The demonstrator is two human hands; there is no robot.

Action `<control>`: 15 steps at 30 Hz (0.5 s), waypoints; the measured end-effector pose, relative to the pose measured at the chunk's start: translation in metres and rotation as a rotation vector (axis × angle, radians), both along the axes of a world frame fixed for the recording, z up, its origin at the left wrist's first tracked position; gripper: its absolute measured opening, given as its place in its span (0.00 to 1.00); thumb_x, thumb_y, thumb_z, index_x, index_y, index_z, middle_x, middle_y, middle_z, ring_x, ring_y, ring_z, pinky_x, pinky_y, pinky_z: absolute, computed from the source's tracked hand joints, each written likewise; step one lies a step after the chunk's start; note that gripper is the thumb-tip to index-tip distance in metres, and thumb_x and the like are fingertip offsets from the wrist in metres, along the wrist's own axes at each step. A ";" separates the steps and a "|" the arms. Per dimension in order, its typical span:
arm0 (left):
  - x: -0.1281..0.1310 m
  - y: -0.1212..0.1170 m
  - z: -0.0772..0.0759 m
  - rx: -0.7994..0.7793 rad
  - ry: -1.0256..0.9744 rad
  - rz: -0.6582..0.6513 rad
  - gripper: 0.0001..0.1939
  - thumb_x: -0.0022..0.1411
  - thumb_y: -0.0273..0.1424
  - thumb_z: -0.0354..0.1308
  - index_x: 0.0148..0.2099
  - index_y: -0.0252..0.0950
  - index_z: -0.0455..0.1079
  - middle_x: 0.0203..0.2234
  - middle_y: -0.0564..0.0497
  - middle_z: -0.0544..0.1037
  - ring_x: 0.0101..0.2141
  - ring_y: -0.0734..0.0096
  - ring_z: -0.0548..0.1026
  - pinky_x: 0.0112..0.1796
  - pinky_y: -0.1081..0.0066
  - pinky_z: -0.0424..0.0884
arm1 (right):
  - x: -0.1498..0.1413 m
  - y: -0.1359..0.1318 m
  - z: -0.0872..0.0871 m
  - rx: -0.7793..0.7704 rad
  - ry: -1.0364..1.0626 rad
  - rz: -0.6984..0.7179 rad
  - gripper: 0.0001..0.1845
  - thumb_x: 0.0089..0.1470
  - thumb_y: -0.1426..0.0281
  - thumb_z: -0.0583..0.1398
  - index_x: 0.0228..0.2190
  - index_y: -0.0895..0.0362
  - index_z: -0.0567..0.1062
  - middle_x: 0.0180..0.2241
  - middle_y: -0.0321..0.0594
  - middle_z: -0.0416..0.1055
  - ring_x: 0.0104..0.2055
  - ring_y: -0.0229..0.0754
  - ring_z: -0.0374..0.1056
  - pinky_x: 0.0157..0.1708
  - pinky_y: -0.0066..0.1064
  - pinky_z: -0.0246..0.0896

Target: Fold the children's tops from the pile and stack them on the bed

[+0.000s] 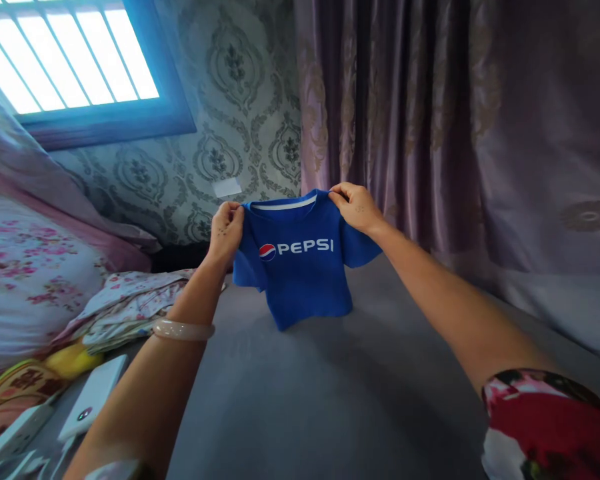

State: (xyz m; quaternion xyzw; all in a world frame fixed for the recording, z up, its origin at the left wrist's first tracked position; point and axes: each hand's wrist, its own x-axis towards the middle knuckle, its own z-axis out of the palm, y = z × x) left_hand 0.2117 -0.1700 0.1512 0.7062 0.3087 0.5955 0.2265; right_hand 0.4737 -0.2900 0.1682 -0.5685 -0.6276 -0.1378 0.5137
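While both bare hands pinch its shoulders closed, the blue short-sleeved cotton-like shirt [307, 283] hangs collar-up. Its long axis runs near-vertical.

Home interior, reads as a bedroom
Damask-type wallpaper [235, 63] on the wall, barred window [75, 60] upper left with bright light behind it, long mauve curtains [415, 100] with a woven pattern on the right, pale drape [25, 140] on the left; wide flat grey surface [280, 400] in the middle looks like a bed, can't confirm from this view; floral pillow [35, 273] at left, pile of printed cloth [130, 300] just beside it; household clutter lower left: white power strip [15, 433], slim white device [94, 397], yellow item [73, 360], nothing industrial about the decor
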 end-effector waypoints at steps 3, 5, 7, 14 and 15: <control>-0.004 -0.009 -0.008 0.025 -0.001 0.058 0.12 0.62 0.39 0.51 0.41 0.37 0.68 0.21 0.58 0.66 0.22 0.78 0.62 0.24 0.77 0.58 | -0.009 -0.011 -0.004 0.002 -0.078 -0.079 0.14 0.63 0.63 0.53 0.39 0.57 0.76 0.33 0.40 0.75 0.36 0.43 0.68 0.39 0.34 0.60; -0.012 -0.020 -0.012 0.050 -0.008 0.071 0.14 0.62 0.41 0.52 0.42 0.37 0.70 0.22 0.57 0.68 0.22 0.78 0.64 0.25 0.77 0.60 | -0.014 -0.021 -0.007 0.000 -0.137 -0.114 0.15 0.64 0.62 0.52 0.40 0.56 0.76 0.36 0.42 0.75 0.40 0.45 0.69 0.40 0.35 0.60; -0.024 -0.035 -0.013 0.078 -0.018 0.069 0.15 0.60 0.42 0.54 0.41 0.37 0.72 0.23 0.55 0.71 0.24 0.76 0.67 0.26 0.76 0.62 | -0.018 -0.035 -0.009 -0.009 -0.196 -0.132 0.16 0.64 0.60 0.52 0.42 0.54 0.75 0.40 0.42 0.74 0.44 0.47 0.68 0.42 0.36 0.60; -0.075 -0.095 0.031 0.186 0.000 0.050 0.13 0.53 0.38 0.64 0.37 0.35 0.79 0.27 0.54 0.77 0.26 0.77 0.70 0.27 0.77 0.66 | -0.042 -0.099 0.015 0.058 -0.277 -0.054 0.16 0.64 0.59 0.52 0.41 0.51 0.77 0.42 0.40 0.75 0.47 0.49 0.69 0.46 0.40 0.62; -0.079 -0.100 0.040 0.199 -0.003 0.048 0.13 0.53 0.38 0.65 0.38 0.35 0.79 0.26 0.54 0.78 0.25 0.78 0.69 0.26 0.77 0.65 | -0.045 -0.106 0.022 0.072 -0.269 -0.046 0.15 0.64 0.59 0.53 0.41 0.51 0.77 0.42 0.40 0.75 0.47 0.49 0.69 0.46 0.41 0.63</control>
